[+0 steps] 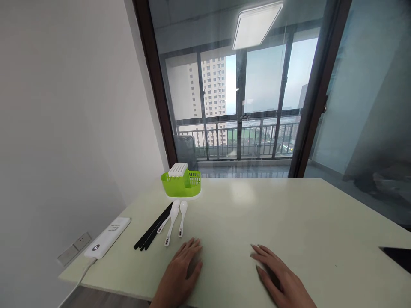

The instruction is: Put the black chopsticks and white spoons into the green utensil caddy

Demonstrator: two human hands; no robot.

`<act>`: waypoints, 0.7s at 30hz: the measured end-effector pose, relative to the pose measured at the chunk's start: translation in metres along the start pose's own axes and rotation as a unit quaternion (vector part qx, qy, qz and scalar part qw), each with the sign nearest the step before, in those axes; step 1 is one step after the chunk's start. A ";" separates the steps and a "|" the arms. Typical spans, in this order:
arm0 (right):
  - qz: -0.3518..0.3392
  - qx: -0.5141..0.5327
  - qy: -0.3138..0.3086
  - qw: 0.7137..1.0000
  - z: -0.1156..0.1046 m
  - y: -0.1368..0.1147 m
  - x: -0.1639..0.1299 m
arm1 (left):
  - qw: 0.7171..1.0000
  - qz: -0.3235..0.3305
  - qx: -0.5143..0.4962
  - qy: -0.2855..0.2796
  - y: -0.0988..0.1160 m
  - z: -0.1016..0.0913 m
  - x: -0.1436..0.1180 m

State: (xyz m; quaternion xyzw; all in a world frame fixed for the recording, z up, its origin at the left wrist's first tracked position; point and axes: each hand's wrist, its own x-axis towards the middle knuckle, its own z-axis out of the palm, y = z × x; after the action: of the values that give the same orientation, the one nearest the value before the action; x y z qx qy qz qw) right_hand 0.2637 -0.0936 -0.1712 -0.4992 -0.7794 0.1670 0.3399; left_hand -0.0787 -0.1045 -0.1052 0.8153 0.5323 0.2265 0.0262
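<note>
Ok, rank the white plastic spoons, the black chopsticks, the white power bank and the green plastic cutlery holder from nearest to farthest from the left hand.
From the left hand, flat on the table:
1. White plastic spoons, just ahead and slightly left.
2. Black chopsticks, left of the spoons; close to them in distance.
3. White power bank, far left by the table edge.
4. Green plastic cutlery holder, at the far edge.

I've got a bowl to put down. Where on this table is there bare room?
Bare tabletop runs right of the green holder, beyond the right hand. Crowded at left: spoons, chopsticks and power bank lie close together beyond the left hand.
</note>
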 end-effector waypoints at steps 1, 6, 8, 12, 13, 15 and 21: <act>0.001 0.001 0.002 1.000 0.000 0.000 0.000 | 1.000 0.000 0.001 -0.001 0.000 0.000 0.000; 0.005 0.014 0.011 1.000 -0.001 -0.003 0.001 | 1.000 0.000 0.003 -0.002 0.001 -0.001 0.000; 0.008 0.016 0.012 1.000 -0.001 -0.003 0.001 | 1.000 0.000 0.003 -0.003 0.002 -0.002 0.000; 0.010 0.016 0.013 1.000 -0.002 -0.003 0.000 | 1.000 0.000 -0.001 -0.007 0.003 -0.001 0.001; 0.010 0.016 0.015 1.000 -0.002 -0.003 0.000 | 1.000 0.000 -0.003 -0.008 0.003 -0.001 0.001; 0.011 0.017 0.021 1.000 -0.003 -0.003 -0.001 | 1.000 0.000 -0.007 -0.010 0.003 0.000 0.001; 0.007 0.014 0.021 1.000 -0.003 0.000 0.001 | 1.000 0.000 -0.009 -0.003 0.000 0.005 -0.001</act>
State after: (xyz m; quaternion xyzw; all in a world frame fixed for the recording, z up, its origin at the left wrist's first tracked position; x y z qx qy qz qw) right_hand 0.2659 -0.0931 -0.1690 -0.5029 -0.7663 0.1695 0.3620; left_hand -0.0775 -0.1047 -0.1101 0.8160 0.5298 0.2285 0.0351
